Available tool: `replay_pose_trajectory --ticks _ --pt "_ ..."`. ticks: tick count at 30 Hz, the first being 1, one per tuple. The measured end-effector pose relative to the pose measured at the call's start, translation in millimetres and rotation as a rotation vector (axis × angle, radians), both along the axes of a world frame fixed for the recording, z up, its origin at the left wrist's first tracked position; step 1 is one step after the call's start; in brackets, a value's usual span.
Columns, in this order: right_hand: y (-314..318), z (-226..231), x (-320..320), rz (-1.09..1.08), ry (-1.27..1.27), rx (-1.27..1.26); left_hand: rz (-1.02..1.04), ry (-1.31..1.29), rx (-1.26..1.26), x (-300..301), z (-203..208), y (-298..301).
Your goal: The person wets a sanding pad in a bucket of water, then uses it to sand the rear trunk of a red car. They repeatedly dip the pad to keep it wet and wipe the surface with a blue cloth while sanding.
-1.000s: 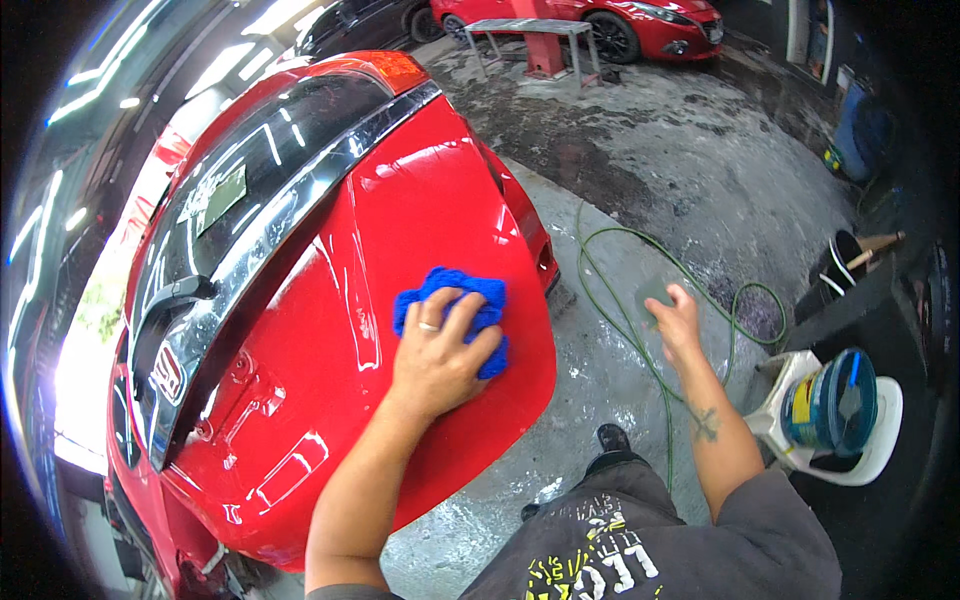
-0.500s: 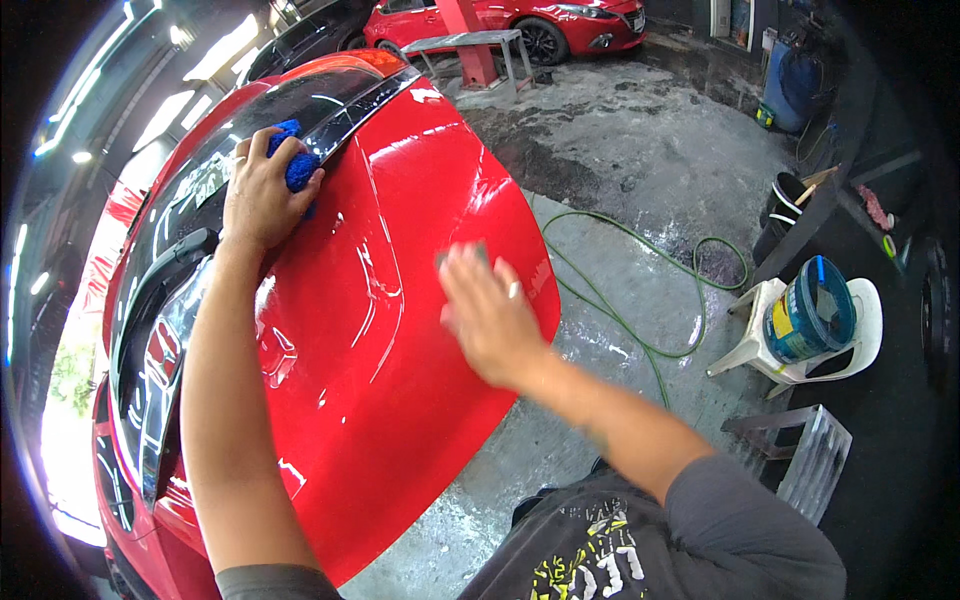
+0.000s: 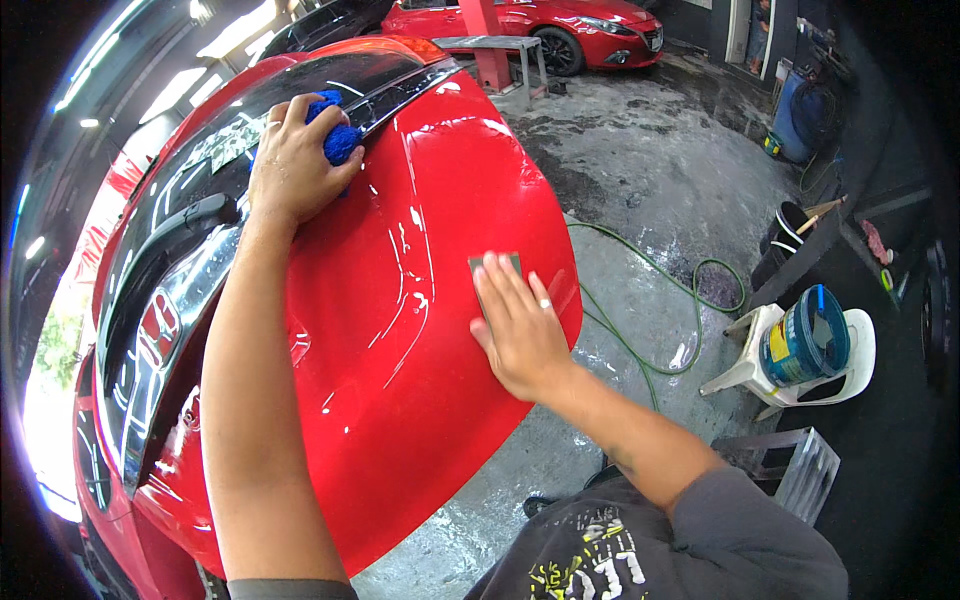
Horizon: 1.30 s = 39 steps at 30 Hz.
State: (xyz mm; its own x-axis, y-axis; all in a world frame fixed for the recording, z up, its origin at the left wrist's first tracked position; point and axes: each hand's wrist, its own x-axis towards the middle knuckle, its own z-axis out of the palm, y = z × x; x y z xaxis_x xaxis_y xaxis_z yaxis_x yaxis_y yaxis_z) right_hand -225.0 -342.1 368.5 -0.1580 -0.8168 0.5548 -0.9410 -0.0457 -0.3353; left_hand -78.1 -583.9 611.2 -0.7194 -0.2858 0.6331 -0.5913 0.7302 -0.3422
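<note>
A glossy red car panel (image 3: 450,370) fills the middle, below dark glass and a black trim strip. My left hand (image 3: 300,165) is closed around a bunched blue microfiber cloth (image 3: 342,143), by the upper edge of the panel near the trim. My right hand (image 3: 520,325) lies flat on the panel's right part, fingers together and stretched out. Under its fingertips is a small grey-green sheet that looks like sandpaper (image 3: 512,264), pressed against the paint. Most of the sheet is hidden by the fingers.
A black wiper (image 3: 190,215) lies left of my left arm. At the right, a blue bucket (image 3: 790,345) sits on a white plastic chair (image 3: 858,370); a metal step stool (image 3: 808,475) stands nearer. A green hose (image 3: 690,368) winds over the wet floor. Another red car (image 3: 600,30) is parked behind.
My view has shifted, so the car appears further right and lower. The sheet under my right fingers now shows more clearly. My left hand still grips the blue cloth.
</note>
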Motion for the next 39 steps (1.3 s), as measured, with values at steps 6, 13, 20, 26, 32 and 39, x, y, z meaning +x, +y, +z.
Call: replay_pose_trajectory --ticks 6,13,20,26,32,39 --pt "-89 52 -115 -0.229 -0.101 0.069 -0.024 0.001 -0.005 -15 4 1" --pt "9 3 -13 0.01 -0.081 0.075 -0.002 -0.001 -0.014 1 -1 -4" --pt "-128 68 -148 -0.068 -0.135 -0.001 -0.075 0.017 -0.029 -24 1 -4" --pt "-32 5 -76 0.208 0.06 -0.122 0.039 0.004 0.002 -7 0 6" --pt "-47 29 -66 0.225 0.116 -0.131 0.033 0.005 -0.039 -3 2 5" --pt "-44 25 -64 0.253 0.071 -0.151 0.01 0.022 -0.066 -13 -8 -6"
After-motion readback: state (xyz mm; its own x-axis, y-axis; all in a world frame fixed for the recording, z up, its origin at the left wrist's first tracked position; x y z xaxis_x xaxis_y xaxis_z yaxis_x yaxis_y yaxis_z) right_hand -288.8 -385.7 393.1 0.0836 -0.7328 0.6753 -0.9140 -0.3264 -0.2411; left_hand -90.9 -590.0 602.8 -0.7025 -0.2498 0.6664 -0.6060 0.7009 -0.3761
